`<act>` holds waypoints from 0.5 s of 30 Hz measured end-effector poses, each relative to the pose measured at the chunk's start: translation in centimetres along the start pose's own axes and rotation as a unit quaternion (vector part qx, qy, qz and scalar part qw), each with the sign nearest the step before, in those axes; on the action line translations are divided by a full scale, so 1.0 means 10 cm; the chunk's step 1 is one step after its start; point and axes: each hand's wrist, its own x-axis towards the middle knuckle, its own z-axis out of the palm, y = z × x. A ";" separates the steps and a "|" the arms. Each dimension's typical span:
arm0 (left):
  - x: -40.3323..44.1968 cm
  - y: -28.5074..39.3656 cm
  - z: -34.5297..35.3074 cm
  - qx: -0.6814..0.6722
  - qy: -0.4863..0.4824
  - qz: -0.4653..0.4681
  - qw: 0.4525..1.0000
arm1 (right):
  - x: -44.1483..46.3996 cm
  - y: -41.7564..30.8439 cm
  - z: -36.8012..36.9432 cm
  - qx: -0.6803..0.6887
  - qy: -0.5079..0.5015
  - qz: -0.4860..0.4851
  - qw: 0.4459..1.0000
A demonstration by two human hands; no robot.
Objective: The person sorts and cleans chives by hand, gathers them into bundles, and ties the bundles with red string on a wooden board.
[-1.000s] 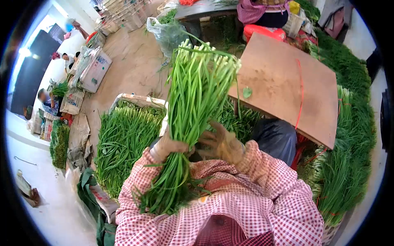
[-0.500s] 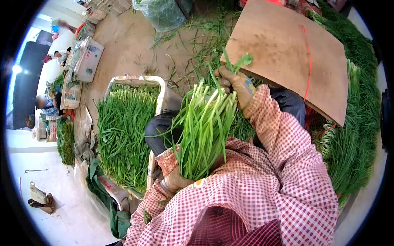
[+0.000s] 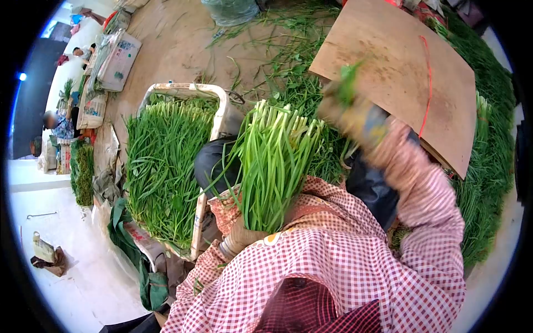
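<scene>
My left hand [image 3: 243, 237], gloved, is wrapped round the lower, leafy part of a bunch of garlic chives [image 3: 272, 166]. The bunch stands upright against my front, its pale cut ends on top. To its right, my right hand [image 3: 352, 114], also gloved, is smeared by motion. A few loose green leaves [image 3: 348, 83] stick out from its fingers, near the edge of a brown board [image 3: 388, 61]. The finger details of this hand are blurred.
A white-rimmed crate [image 3: 225, 111] filled with chives [image 3: 169, 172] stands at my left. More chives [image 3: 491, 150] are piled along the right side, and loose trimmings [image 3: 302, 83] litter the floor ahead. People are at the far left beside white boxes [image 3: 119, 61].
My right hand has moved right, away from the top of the bunch, carrying the loose leaves. My left hand still holds the bunch in about the same place. The view has shifted slightly.
</scene>
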 end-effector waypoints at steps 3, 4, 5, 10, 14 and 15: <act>-0.01 0.01 0.00 -0.018 -0.008 -0.007 1.000 | -0.28 0.06 0.49 -0.099 -0.108 -0.021 0.989; -0.01 -0.01 0.01 -0.021 -0.010 -0.007 1.000 | -0.26 0.15 0.56 -0.103 -0.103 -0.031 0.989; -0.01 -0.02 0.02 -0.023 -0.010 -0.004 1.000 | -0.24 0.23 0.64 -0.107 -0.098 -0.041 0.989; 0.01 -0.09 0.04 -0.029 -0.009 0.006 1.000 | -0.09 0.40 0.74 -0.018 -0.108 -0.153 0.982; 0.00 -0.12 0.03 -0.036 -0.011 0.008 0.999 | 0.04 0.63 0.87 -0.162 -0.112 -0.051 0.979; 0.01 -0.12 0.02 -0.038 -0.011 0.009 0.999 | 0.05 0.42 0.78 -0.246 -0.141 0.015 0.959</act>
